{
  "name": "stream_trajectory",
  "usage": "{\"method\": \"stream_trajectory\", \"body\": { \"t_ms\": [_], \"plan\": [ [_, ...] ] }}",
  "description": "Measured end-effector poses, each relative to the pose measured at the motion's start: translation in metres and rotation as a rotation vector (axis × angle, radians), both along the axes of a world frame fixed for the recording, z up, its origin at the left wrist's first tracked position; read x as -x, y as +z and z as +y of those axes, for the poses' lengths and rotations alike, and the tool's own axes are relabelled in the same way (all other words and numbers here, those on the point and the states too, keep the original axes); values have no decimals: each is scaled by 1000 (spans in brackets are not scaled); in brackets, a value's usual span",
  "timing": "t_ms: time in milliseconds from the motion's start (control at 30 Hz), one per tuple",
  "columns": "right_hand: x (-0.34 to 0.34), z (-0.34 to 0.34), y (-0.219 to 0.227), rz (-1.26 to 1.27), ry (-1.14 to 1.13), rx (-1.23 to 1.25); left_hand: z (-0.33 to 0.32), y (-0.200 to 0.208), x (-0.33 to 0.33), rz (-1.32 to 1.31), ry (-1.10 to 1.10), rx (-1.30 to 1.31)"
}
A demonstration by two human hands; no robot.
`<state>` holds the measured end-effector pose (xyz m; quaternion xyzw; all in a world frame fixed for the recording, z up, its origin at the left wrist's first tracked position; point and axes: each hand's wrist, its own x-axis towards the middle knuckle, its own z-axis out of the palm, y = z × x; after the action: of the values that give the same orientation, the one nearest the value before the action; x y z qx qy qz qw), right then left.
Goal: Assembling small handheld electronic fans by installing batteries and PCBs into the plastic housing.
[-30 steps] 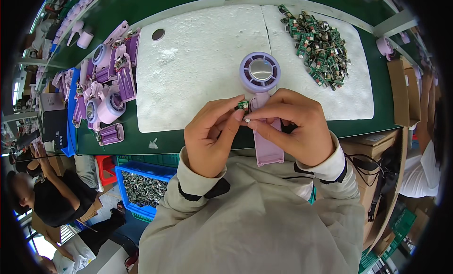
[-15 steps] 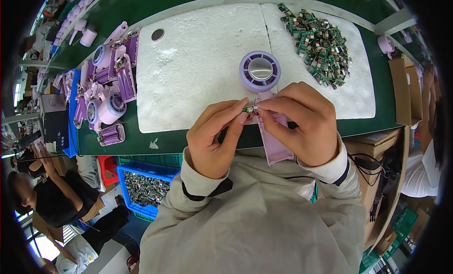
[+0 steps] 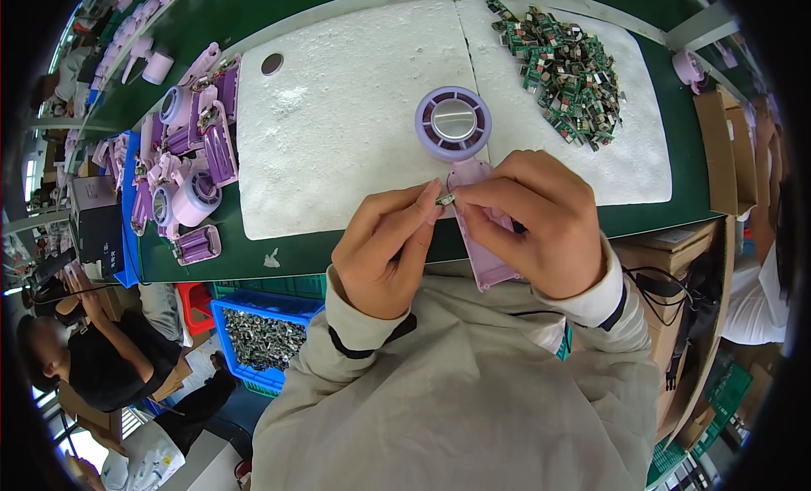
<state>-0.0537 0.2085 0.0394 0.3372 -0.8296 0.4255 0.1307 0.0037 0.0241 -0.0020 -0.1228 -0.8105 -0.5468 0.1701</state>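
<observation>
Between the thumb and forefinger of my left hand (image 3: 384, 246) is a small circuit board (image 3: 443, 200), its edge turned toward me. My right hand (image 3: 541, 220) has its fingertips pinched together right at the board's other end; they hide most of what they hold, perhaps a thin wire. Under my hands lies a handheld fan (image 3: 477, 254), its pink open handle shell pointing toward me. The fan's round purple head (image 3: 454, 122) with a silver centre rests on the white foam sheet (image 3: 338, 111).
At the far right a heap of small circuit boards (image 3: 562, 77) covers part of the foam. Purple fan housings (image 3: 198, 136) pile up on the left. A dark round disc (image 3: 271, 64) lies far left. Below the table edge stands a blue crate (image 3: 221, 330) of boards. A co-worker (image 3: 110, 356) sits left.
The circuit board has tilted, showing its edge rather than its green face. The fan and the foam have shifted slightly left in view; both hands keep their pinch.
</observation>
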Motion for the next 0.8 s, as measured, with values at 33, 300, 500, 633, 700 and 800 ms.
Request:
{"method": "stream_trajectory", "body": {
  "t_ms": [33,300,500,633,700,800],
  "plan": [
    [-5,-3,-1,-77,-48,35,2,0,-1,56,35,78],
    [-21,-17,-6,-245,-171,198,14,-9,-7,215,162,247],
    [-22,-17,-4,-227,-162,145,17,-11,-6,261,235,229],
    [-10,1,2,-126,-130,18,12,0,-2,179,149,230],
    [-12,10,8,-6,-117,-39,13,-3,-6,225,154,211],
    [-11,23,19,-420,-335,-134,10,-9,-1,276,167,170]
  ]
}}
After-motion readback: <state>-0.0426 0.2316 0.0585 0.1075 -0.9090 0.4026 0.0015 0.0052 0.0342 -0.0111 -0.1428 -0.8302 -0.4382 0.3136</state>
